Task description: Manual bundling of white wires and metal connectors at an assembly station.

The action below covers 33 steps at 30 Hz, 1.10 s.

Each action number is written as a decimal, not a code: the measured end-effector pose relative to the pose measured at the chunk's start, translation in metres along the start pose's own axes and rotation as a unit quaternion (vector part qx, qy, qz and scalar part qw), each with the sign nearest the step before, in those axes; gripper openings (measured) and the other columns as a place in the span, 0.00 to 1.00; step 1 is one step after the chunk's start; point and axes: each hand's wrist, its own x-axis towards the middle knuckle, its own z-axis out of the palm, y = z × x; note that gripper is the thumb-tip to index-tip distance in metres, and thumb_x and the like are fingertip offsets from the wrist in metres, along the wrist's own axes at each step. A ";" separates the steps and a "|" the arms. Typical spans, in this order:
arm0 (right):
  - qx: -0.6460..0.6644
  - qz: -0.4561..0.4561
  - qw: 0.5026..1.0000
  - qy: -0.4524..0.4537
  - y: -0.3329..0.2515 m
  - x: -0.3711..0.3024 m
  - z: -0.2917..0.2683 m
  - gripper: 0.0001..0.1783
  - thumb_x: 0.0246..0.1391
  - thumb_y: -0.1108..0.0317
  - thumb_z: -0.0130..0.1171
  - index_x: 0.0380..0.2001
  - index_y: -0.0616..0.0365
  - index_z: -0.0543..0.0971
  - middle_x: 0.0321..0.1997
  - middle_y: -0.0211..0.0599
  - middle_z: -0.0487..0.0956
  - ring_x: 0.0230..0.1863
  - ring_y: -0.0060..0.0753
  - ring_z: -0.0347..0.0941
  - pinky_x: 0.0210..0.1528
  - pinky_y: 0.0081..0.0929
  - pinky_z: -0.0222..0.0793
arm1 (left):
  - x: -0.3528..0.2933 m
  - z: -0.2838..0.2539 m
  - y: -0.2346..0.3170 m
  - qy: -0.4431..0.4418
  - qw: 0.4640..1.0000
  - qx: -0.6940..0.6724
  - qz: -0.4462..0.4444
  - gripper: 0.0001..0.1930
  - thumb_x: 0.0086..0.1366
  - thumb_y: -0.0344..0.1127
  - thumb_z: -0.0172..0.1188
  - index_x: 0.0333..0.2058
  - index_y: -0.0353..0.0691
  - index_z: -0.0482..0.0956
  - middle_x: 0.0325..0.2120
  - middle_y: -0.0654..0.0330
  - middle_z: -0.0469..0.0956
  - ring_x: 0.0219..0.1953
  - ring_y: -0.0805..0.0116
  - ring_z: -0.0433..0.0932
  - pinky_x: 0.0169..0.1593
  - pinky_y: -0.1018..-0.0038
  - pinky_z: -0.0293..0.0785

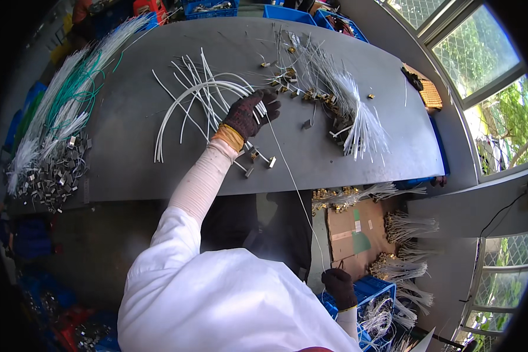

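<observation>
White tubes [215, 84] and a thin wire [288, 169], gripped at the table [129, 129] and beside a blue crate [366, 286].
The left hand [251, 115] wraps around the tubes near the table's middle; the wire runs from there past the near edge to the right hand [339, 287], closed on it. The crate holds coiled white strands [378, 317]; past the far edge, another blue crate [212, 13] holds pale pieces too small to tell.

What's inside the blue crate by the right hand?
A loose tangle of white strands shows inside the blue crate. What lies beneath them is covered, and the right hand hides part of the crate.
</observation>
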 end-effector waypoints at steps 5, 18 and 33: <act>0.012 0.013 1.000 -0.006 -0.006 0.001 0.003 0.05 0.51 0.70 0.63 0.31 0.59 0.83 0.23 0.25 0.78 0.20 0.15 0.66 0.22 0.18 0.61 | -0.009 0.004 0.002 0.026 0.999 0.025 0.007 0.12 0.68 0.39 0.57 0.46 0.40 0.78 0.43 0.53 0.81 0.46 0.52 0.80 0.53 0.54 0.77; -0.031 -0.030 0.998 0.041 -0.016 0.011 0.015 0.05 0.52 0.70 0.61 0.30 0.60 0.82 0.21 0.24 0.75 0.21 0.15 0.67 0.23 0.17 0.60 | -0.028 -0.004 0.007 0.024 0.999 0.019 -0.024 0.14 0.69 0.39 0.56 0.49 0.40 0.76 0.45 0.53 0.80 0.49 0.52 0.79 0.56 0.53 0.74; -0.199 -0.559 0.798 -0.108 -0.153 0.105 0.128 0.24 0.46 0.82 0.57 0.49 0.60 0.76 0.45 0.47 0.77 0.43 0.46 0.76 0.42 0.32 0.75 | -0.139 0.001 -0.019 0.020 0.993 0.045 -0.108 0.16 0.69 0.38 0.55 0.51 0.36 0.75 0.49 0.53 0.78 0.53 0.54 0.77 0.55 0.54 0.75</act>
